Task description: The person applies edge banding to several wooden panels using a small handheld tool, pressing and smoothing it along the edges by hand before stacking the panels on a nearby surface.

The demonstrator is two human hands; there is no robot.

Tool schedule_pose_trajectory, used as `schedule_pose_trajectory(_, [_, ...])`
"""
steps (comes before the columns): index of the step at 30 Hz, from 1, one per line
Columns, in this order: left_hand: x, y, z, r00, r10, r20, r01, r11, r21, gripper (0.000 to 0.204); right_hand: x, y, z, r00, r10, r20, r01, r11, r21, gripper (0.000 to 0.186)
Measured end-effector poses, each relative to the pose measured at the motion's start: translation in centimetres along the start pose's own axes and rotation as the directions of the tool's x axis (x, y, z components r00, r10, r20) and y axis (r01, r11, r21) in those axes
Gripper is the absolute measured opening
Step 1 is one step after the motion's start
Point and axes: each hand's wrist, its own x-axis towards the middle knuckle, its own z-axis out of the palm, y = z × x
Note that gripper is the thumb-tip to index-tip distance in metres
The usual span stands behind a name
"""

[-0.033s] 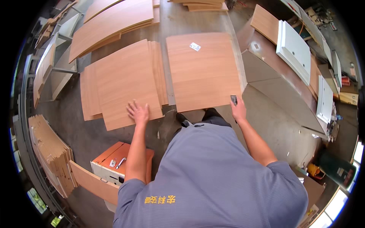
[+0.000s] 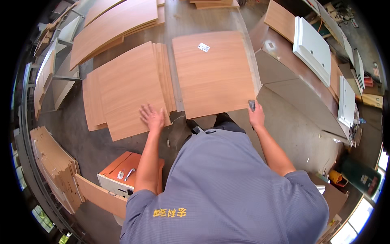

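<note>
My left hand [image 2: 154,118] lies with fingers spread on the near right part of the top wood-grain panel [image 2: 126,91] in a stack. Several more panels show beneath it, fanned out to the left and right. In my right hand [image 2: 256,118] is a small dark tool [image 2: 252,105] with a grey flat face; its exact kind is hard to make out. The tool is beside the near right corner of a second wood-grain panel [image 2: 215,77], which bears a white label [image 2: 203,47]. Whether it touches that panel, I cannot tell.
An orange-topped box [image 2: 124,164] carrying a small metal tool stands left of my body, near stacked brown boards [image 2: 55,166]. Longer panels [image 2: 115,24] lie at the far left. White panels [image 2: 313,51] rest on a large brown surface at right.
My left hand has slid a little to the right across the top panel, toward its right edge. The whole view has shifted slightly. My right hand keeps its grip on the dark tool.
</note>
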Motion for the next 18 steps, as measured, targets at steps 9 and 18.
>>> schedule_pose_trajectory(9, [-5.3,20.7,3.1,0.819,0.509,0.265,-0.46,0.858,-0.227,0.093,4.2,5.0,-1.7,0.995,0.091,0.028,-0.09,0.995,-0.039,0.056])
schedule_pose_trajectory(18, [-8.8,16.8,5.1,0.879,0.345,0.328,-0.313,0.938,-0.148,0.091,23.7,-2.1,-3.7,0.992,-0.027,0.123,0.039,0.994,-0.1,0.042])
